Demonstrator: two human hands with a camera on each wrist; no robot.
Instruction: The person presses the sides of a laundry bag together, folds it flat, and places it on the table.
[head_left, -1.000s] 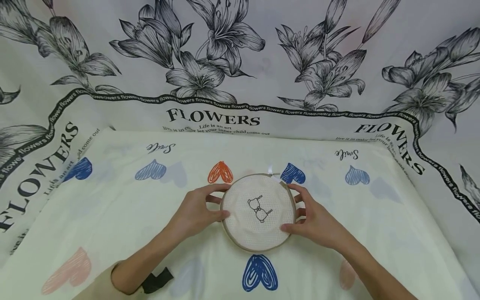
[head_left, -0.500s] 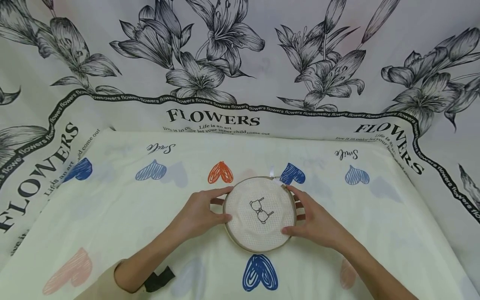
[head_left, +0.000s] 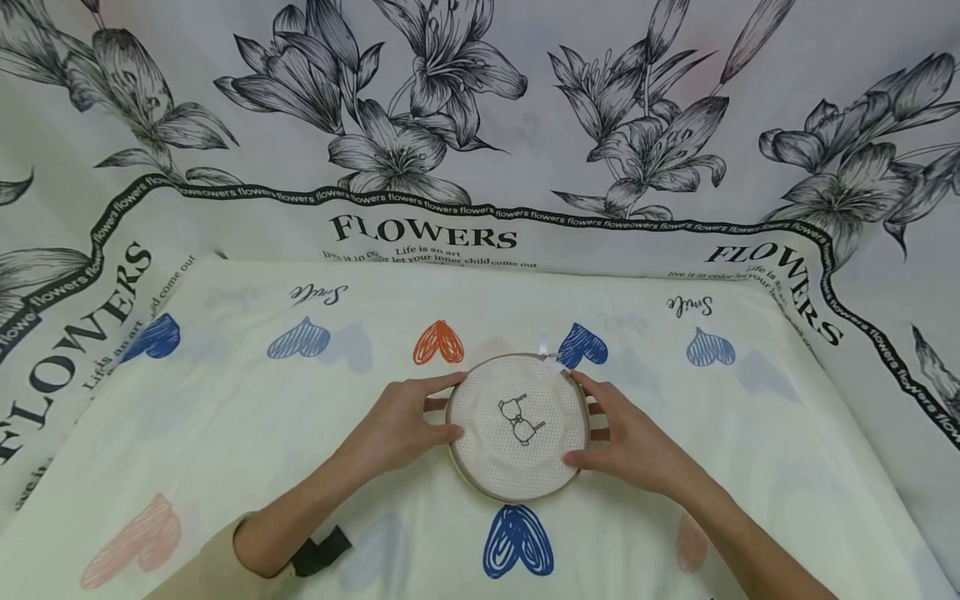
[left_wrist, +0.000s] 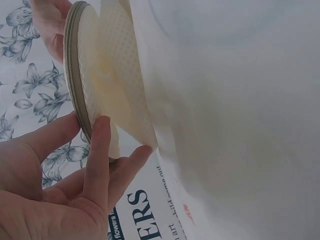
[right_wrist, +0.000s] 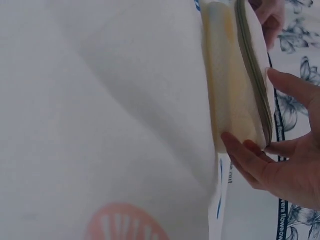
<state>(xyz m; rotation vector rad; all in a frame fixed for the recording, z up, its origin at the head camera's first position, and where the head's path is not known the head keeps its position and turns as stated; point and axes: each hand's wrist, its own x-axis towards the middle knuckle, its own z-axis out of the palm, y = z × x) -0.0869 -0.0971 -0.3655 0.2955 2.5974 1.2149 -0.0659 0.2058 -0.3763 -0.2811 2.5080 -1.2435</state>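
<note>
A round embroidery hoop with white woven cloth stretched in it is held just over the table, dark line stitching of a small figure at its middle. My left hand grips the hoop's left rim, thumb on the front face. On the opposite rim my right hand pinches the edge the same way, thumb low on the cloth. Seen from the left wrist, loose cloth hangs behind the hoop, with fingertips touching it. The right wrist view also has fingers against this folded cloth.
A pale tablecloth printed with hearts covers the table. Behind it hangs a white curtain with black flower drawings. A black strap or cloth piece shows by the left sleeve.
The hoop has shifted slightly right and down, its top edge tipping a little, with both hands keeping hold. The head view has moved very slightly.
</note>
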